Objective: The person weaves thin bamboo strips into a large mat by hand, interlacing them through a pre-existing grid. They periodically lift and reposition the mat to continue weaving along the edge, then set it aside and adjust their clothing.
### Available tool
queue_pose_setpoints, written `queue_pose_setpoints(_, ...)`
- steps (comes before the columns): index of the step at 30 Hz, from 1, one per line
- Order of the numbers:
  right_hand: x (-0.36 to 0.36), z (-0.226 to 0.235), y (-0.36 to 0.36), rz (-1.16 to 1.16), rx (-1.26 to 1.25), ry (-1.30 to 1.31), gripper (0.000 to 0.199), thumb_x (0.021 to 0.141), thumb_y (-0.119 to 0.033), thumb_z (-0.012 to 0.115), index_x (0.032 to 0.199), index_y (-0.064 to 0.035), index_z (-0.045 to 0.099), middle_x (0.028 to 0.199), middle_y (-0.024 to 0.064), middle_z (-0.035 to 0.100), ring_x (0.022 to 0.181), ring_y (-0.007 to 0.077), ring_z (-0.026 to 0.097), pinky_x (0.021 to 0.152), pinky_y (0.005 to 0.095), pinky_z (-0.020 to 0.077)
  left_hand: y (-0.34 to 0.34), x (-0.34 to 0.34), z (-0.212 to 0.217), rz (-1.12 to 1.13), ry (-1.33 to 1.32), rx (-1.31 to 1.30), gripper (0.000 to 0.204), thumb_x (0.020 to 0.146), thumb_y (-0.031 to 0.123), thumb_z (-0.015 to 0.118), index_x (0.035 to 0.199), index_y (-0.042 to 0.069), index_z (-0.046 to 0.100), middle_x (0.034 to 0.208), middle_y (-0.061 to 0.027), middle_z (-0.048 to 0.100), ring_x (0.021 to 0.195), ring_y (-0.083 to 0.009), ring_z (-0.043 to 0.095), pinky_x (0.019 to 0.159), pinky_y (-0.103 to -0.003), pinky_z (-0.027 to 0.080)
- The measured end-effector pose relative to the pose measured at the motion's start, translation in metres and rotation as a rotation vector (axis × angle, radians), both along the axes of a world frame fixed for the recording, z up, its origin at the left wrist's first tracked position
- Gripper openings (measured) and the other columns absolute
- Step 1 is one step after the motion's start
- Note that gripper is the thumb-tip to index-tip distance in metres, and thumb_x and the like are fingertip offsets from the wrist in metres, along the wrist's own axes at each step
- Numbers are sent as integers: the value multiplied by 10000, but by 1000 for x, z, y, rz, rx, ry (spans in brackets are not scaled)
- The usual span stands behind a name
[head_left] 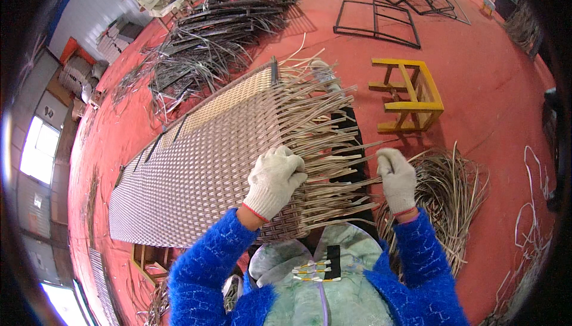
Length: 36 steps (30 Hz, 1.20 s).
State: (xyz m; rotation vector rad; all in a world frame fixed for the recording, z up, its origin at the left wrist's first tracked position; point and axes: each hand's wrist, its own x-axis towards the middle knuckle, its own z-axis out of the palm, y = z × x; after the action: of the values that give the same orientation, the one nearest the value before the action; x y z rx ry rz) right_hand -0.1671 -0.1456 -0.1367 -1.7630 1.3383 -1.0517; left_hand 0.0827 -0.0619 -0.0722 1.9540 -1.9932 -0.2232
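Observation:
A woven rattan-style panel [208, 147] in brown and tan lies in front of me, with loose weaving strands [319, 111] fanning out from its right edge. My left hand [275, 174], in a white knit glove, rests at that edge where the weave ends. Its fingers are curled together, and what they pinch is hidden. Past the free ends of the strands is my right hand [396, 174], gloved the same way. Its fingers are closed, and a thin strand appears to run into them from the panel side.
A coil of loose strands [450, 192] lies on the red floor beside my right forearm. Beyond it stands a yellow wooden stool [411, 97] on its side. Black metal frames [378, 22] lie farther back. A heap of dark strips [208, 37] is at the far left.

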Motion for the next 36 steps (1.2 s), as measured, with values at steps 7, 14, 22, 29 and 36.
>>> queue_pose_setpoints(7,54,41,26,325,-333,-139,86,858,-62,649,942,-62,662,868,134,669,801,302,666,693,362,526,17,17,24,189,816,186,68,833,60,654,877,11,642,911,-9,621,857,-61,558,731,-226,467)
queue_pose_setpoints(14,81,23,32,318,-189,-87,101,855,-54,652,952,-37,671,870,128,665,784,281,651,706,338,515,16,18,12,-97,134,-82,175,786,107,705,960,90,711,955,-77,656,932,-247,604,847,-365,464)
queue_pose_setpoints(22,64,24,31,355,-274,-147,104,853,-16,647,955,-23,667,886,134,672,792,280,662,710,307,517,4,10,4,-50,143,-26,132,729,134,737,832,84,672,909,-83,638,944,-278,597,846,-387,458)
queue_pose_setpoints(29,83,18,31,426,-377,50,76,851,-118,655,914,-79,670,878,101,680,784,305,660,672,369,525,33,48,28,92,1287,-138,72,863,12,611,935,8,608,802,-55,638,703,-131,616,648,-247,497)
queue_pose_setpoints(36,92,9,25,522,43,336,231,907,-310,572,937,-104,673,863,123,685,820,346,656,710,439,514,38,30,50,253,651,278,152,854,139,669,774,13,640,661,29,569,607,-39,497,539,-213,407)
